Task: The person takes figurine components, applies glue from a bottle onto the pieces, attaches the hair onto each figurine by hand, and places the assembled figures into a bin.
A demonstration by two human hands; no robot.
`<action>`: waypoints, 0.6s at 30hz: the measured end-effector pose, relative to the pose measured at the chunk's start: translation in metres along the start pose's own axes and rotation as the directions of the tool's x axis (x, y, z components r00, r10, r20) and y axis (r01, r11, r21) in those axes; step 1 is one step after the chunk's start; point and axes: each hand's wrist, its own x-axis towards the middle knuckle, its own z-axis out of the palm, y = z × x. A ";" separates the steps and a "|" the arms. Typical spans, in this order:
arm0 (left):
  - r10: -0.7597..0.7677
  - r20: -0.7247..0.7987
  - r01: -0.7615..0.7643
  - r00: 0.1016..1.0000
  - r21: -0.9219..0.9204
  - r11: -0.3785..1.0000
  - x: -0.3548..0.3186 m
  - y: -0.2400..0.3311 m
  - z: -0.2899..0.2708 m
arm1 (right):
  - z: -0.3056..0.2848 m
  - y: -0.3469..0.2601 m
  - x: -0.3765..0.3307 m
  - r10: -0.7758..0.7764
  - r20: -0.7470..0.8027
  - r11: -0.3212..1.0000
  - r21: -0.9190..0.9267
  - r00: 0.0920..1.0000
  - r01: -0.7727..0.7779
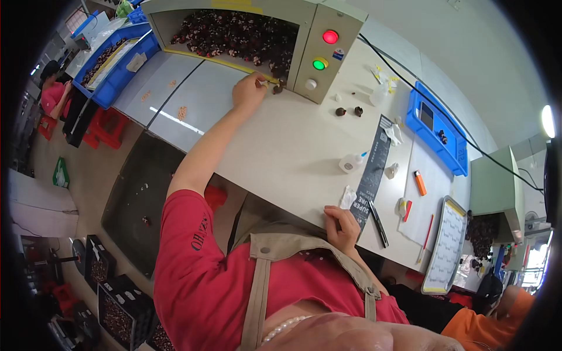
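Note:
My left hand (249, 90) reaches far across the pale table (281, 146) to the mouth of a grey hopper box (234, 32) heaped with small dark parts. Its fingertips are pinched on a small pale piece (263, 83) at the hopper's yellow front edge, beside a loose dark part (277, 89). My right hand (342, 227) rests at the near table edge with the fingers curled in. It touches the near end of a long black strip (372, 175), next to a scrap of white paper (348, 198); nothing shows in it.
A control box (325, 52) with a red and a green lamp adjoins the hopper. Two dark parts (349, 111), a white squeeze bottle (351, 162), an orange lighter (420, 182), a black pen (379, 222), a blue tray (436, 128) and a gridded board (445, 245) lie to the right. Black crates (117, 310) stand on the floor.

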 end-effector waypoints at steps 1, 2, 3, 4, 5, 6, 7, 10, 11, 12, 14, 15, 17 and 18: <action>0.059 -0.023 -0.060 0.998 -0.005 0.998 -0.004 0.001 0.008 | -0.001 0.002 -0.001 -0.017 -0.004 1.000 0.015 1.000 0.017; 0.134 -0.067 -0.135 0.989 -0.010 0.991 -0.005 0.002 0.016 | -0.002 0.003 -0.002 -0.021 0.008 1.000 0.019 1.000 0.021; 0.117 -0.049 -0.118 0.992 -0.008 0.993 -0.004 0.004 0.025 | -0.004 0.004 -0.003 -0.038 -0.007 0.999 0.031 0.999 0.038; 0.192 -0.071 -0.195 0.979 -0.036 0.980 -0.002 0.005 0.032 | -0.005 0.004 -0.005 0.042 0.004 0.998 0.052 0.999 -0.042; 0.266 -0.093 -0.271 0.960 -0.055 0.961 -0.002 0.003 0.035 | -0.005 0.004 -0.007 0.147 0.034 0.987 0.067 0.989 -0.149; 0.272 -0.097 -0.277 0.957 -0.050 0.959 -0.002 0.001 0.035 | -0.005 0.004 -0.008 0.119 0.012 0.989 0.084 0.993 -0.120; 0.236 -0.055 -0.240 0.970 -0.101 0.965 -0.004 0.003 0.035 | -0.005 0.005 -0.008 0.178 0.010 0.975 0.131 0.984 -0.178; 0.184 0.051 -0.171 0.982 -0.190 0.967 -0.021 0.011 0.027 | -0.010 0.010 -0.006 0.228 0.004 0.956 0.186 0.974 -0.225; 0.143 0.125 -0.114 0.982 -0.216 0.970 -0.035 0.012 0.019 | -0.010 0.009 -0.006 0.217 0.008 0.958 0.192 0.976 -0.215; 0.143 0.128 -0.115 0.981 -0.207 0.972 -0.049 0.015 0.011 | -0.010 0.008 -0.005 0.237 0.021 0.949 0.208 0.971 -0.236; 0.062 0.181 0.027 0.982 -0.453 0.891 -0.082 0.026 -0.005 | -0.014 0.005 -0.001 0.222 0.123 0.953 0.183 0.967 -0.242; 0.066 0.209 0.036 0.976 -0.448 0.893 -0.100 0.033 -0.012 | -0.019 0.003 0.001 0.338 0.241 0.919 0.124 0.910 -0.374; 0.119 0.393 0.223 0.912 -0.718 0.660 -0.134 0.048 -0.024 | -0.016 0.002 0.009 0.433 0.252 0.815 0.301 0.866 -0.495; 0.097 0.460 0.281 0.883 -0.683 0.674 -0.151 0.057 -0.027 | -0.017 0.002 0.013 0.442 0.278 0.733 0.436 0.853 -0.522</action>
